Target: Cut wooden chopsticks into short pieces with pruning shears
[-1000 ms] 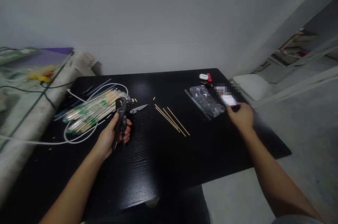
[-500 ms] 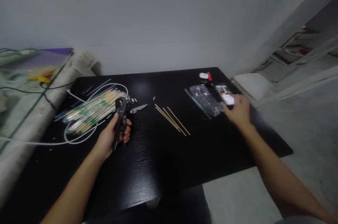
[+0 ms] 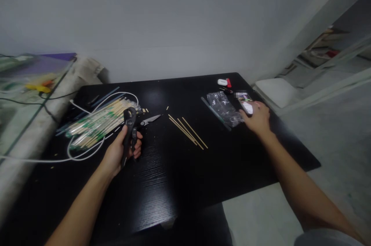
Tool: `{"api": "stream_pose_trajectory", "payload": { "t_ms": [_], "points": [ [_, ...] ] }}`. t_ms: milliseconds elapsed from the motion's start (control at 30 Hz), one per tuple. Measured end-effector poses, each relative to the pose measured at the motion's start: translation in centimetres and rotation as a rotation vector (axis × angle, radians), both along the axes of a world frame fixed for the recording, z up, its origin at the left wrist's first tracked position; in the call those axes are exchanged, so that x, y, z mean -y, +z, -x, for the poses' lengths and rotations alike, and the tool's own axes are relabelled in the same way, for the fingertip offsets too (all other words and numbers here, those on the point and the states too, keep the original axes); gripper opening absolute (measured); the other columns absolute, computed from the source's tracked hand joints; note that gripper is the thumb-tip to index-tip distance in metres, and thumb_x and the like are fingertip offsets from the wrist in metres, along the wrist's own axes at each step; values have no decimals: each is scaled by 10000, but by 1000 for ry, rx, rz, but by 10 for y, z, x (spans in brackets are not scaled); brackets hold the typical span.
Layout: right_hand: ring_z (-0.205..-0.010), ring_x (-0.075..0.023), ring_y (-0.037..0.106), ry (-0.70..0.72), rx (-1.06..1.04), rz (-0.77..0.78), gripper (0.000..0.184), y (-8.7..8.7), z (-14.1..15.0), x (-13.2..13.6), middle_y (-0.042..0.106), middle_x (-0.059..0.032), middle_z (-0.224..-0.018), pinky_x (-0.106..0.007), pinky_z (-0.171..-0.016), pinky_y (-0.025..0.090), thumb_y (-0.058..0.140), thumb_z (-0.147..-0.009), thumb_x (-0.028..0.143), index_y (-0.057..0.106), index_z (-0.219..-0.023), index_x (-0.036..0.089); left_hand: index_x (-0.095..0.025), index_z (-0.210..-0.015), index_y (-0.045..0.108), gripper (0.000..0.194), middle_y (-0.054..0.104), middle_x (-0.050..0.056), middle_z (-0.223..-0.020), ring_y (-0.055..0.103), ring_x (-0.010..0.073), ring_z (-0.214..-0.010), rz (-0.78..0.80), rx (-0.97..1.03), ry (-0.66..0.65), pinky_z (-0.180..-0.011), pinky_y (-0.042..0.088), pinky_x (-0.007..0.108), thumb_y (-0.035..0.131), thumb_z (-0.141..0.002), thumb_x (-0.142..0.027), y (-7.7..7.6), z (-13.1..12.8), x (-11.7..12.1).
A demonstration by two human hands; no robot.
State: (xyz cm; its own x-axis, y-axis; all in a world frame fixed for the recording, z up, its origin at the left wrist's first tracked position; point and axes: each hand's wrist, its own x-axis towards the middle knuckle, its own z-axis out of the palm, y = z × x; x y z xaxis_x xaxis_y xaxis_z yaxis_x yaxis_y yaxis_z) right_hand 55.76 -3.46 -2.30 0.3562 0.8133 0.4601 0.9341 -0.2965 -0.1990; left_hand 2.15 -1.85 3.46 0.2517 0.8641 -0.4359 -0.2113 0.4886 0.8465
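Gripping pruners, left fingers curl beside packaged sticks; right fingers touch phone beside plastic bag, hold unclear.

A grey wall rises beyond the fingers. Below them spreads a black table; farther right than the right-hand fingers lie a white seat and pale floor.

Pale tan slender wooden sticks, plain. Beneath the sticks: black rectangular wood-grained table, fine linear streaks. Left of the sticks: clear plastic packets, green printed motifs; white thin looped cable; black long-handled cutting tool; silver-grey pointed metal blade. Right of the sticks: white rounded case; red small piece; slab-shaped phone, screen part white, part multicoloured.
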Motion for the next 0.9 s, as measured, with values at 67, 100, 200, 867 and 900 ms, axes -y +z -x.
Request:
{"api": "stream_pose_trajectory", "payload": {
  "t_ms": [67,100,200,867,900],
  "points": [
    [-1231,-415,480,-27,-14,-1,623,-2,-3,0,534,-233,-1362,-574,-1000,416,561,-859,548,612,-1325,138,-154,-871,634,541,509,-7,-570,459,133,-440,-2,-6,-2,-424,432,265,523,-902,-683,1,0,0],
    [-1223,-413,484,-42,-20,-6,638,-2,-5,0,546,-236,-1340,-571,-1001,416,562,-856,556,610,-1325,127,-154,-872,634,541,509,-7,-572,460,134,-440,-3,-8,-1,-425,432,265,520,-904,-681,1,0,0],
    [-1218,-409,488,-57,-17,-21,642,-1,-4,2,562,-241,-1309,-569,-1009,412,549,-872,562,610,-1329,115,-153,-871,636,539,508,-7,-572,459,133,-439,-5,-10,2,-428,433,264,513,-909,-677,2,-1,1],
    [-1252,-448,463,-113,-41,63,640,0,1,-1,502,-227,-1409,-644,-999,406,553,-881,607,641,-1344,175,-154,-874,640,534,509,-6,-567,459,134,-438,-10,-11,5,-421,434,262,517,-907,-672,0,-1,0],
    [-1253,-447,460,-115,-42,68,641,0,0,-1,500,-227,-1409,-642,-1001,403,548,-883,613,644,-1341,174,-155,-875,640,533,509,-7,-567,458,134,-439,-11,-11,6,-422,434,263,523,-903,-674,0,0,0]
  ]
}}
